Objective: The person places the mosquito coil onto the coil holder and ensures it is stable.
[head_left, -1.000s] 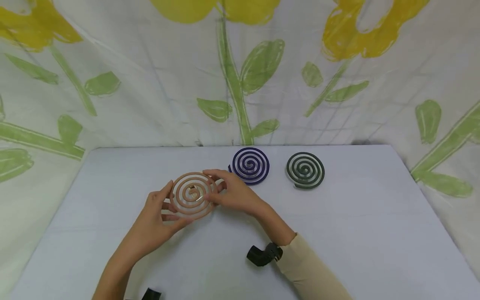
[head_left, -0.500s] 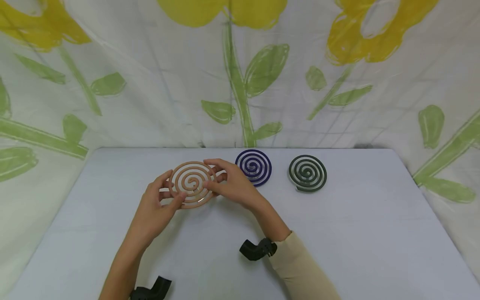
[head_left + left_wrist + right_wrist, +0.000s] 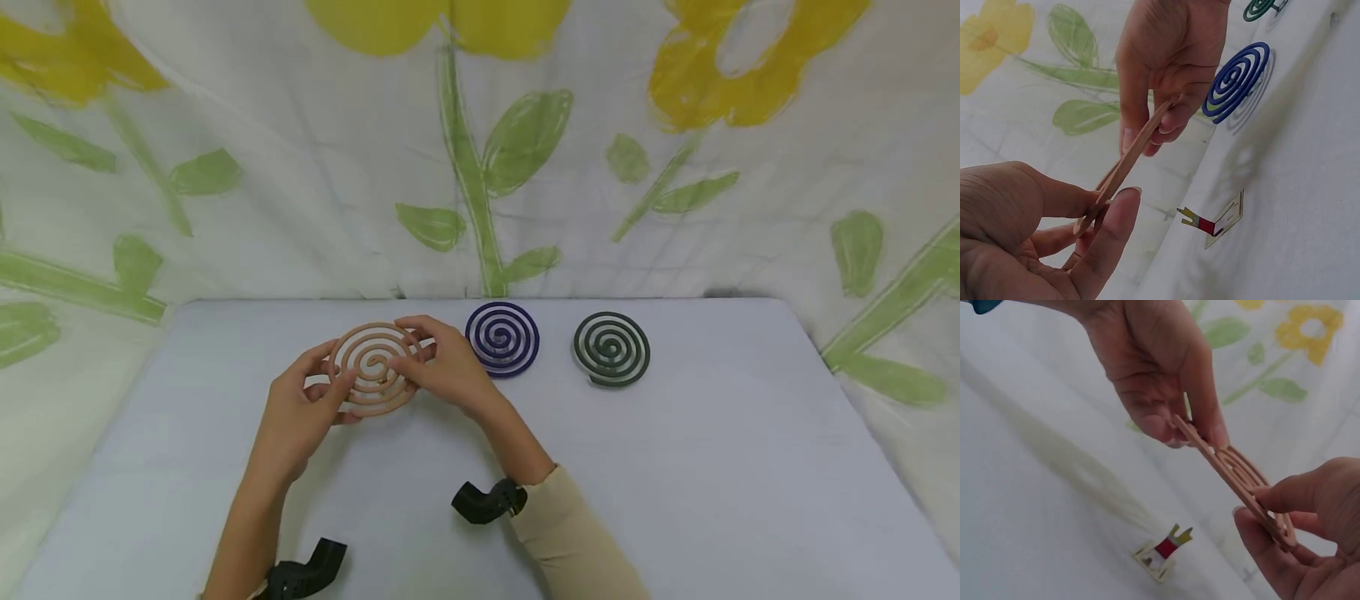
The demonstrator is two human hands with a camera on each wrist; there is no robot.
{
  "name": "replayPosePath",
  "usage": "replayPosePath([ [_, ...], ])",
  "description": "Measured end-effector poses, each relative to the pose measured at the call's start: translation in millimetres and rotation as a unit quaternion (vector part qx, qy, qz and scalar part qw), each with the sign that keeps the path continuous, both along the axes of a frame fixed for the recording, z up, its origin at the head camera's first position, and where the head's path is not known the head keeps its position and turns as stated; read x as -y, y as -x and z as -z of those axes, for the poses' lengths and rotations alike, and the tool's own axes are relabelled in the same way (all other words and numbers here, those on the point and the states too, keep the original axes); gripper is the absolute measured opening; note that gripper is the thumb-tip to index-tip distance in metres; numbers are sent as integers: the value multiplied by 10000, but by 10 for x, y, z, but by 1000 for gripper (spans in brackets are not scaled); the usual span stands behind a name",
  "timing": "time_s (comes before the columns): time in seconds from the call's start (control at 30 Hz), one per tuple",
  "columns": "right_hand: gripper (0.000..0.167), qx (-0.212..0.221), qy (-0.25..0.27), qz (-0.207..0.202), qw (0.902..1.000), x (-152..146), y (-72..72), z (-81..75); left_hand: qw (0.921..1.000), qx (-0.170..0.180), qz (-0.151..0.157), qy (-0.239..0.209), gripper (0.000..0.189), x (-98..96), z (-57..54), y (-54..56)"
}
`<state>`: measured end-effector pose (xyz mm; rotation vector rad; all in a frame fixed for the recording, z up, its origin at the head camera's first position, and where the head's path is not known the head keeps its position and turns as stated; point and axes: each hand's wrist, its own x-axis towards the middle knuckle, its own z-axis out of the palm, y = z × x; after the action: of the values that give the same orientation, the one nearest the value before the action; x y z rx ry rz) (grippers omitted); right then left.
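A tan mosquito coil (image 3: pixel 375 362) is held above the white table, flat face toward the head camera. At its left edge my left hand (image 3: pixel 296 408) pinches it, thumb on the front face and fingers behind. My right hand (image 3: pixel 450 367) grips the upper right edge, its thumb on the coil's face. Both wrist views show the coil nearly edge-on. Beneath it on the table stands a small metal coil stand (image 3: pixel 1225 220) with a raised red and yellowish forked tab. The coil hides most of this stand in the head view.
A dark blue coil (image 3: pixel 501 340) and a dark green coil (image 3: pixel 611 350) sit side by side near the table's back edge. In the left wrist view the blue one is raised above the table. A white cloth (image 3: pixel 337 167) with painted flowers hangs behind.
The tan coil has risen slightly and shifted a little left. My left thumb has moved from the coil's lower rim up onto its face. Blue and green coils stay put.
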<state>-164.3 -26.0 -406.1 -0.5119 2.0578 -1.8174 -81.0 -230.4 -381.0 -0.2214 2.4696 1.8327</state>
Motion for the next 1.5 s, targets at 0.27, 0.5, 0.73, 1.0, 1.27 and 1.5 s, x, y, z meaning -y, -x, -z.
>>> replayPosePath([
  [0.27,51,-289,-387,254,9985,-5,42,15,9995,260,108,-115,64,-40,49,76],
  [0.5,58,-380,-467,219,9979,-7,33,66,9982,564,86,-209,66,-58,91,41],
  [0.73,55,-276,-373,304,9985,40,37,146,9981,550,5,-273,65,-33,142,60],
  [1.0,51,-538,-516,315,9967,92,39,232,9975,604,-212,-316,62,-17,230,82],
  [1.27,50,-662,-697,498,9941,122,20,243,9962,693,-365,-368,62,-27,287,115],
  [1.5,51,-624,-810,581,9931,156,16,276,9968,568,-431,-372,67,-11,309,100],
])
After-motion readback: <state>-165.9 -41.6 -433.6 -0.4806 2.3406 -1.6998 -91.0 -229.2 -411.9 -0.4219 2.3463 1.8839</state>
